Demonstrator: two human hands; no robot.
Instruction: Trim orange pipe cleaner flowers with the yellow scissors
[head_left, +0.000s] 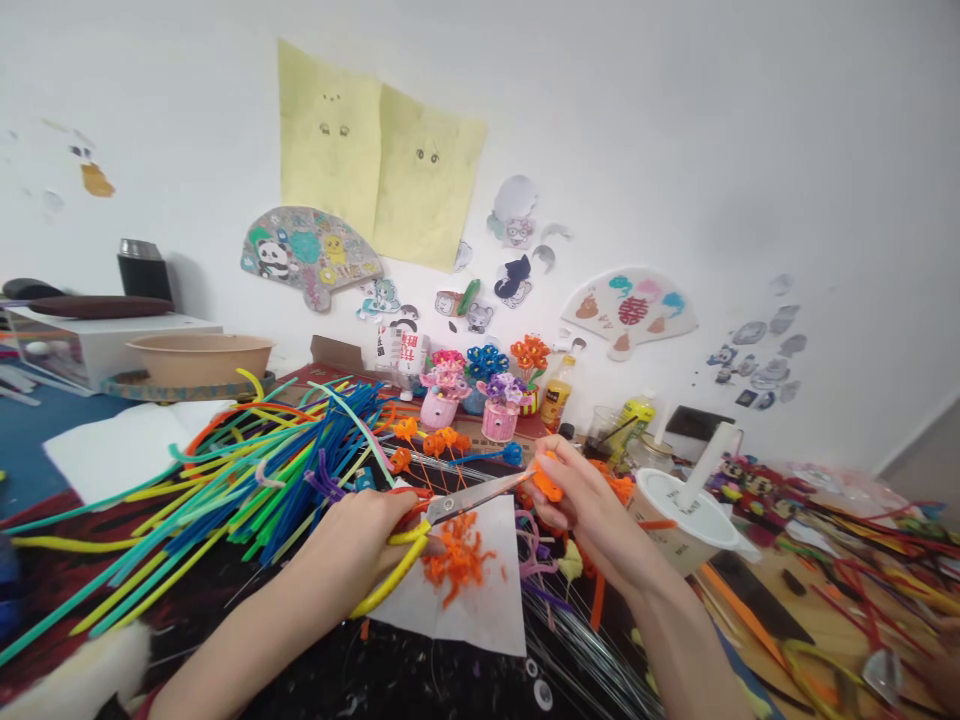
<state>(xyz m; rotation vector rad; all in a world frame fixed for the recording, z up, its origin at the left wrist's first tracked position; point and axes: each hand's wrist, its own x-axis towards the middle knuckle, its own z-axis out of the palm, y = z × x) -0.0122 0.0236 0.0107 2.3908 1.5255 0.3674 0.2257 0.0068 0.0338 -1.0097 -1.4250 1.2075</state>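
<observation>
Head view: left hand (375, 525) holds scissors (480, 497) slanting up toward right hand (574, 480).

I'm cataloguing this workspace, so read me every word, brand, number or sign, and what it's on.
"囍", in red, on the white fan.
White packet: characters too blurred to read surely.
Amber bottle, green bottle: labels too small.
Lidded cup: lettering too small.

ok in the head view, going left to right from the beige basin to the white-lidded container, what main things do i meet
Beige basin, left hand, scissor blades, right hand, white-lidded container.
</observation>
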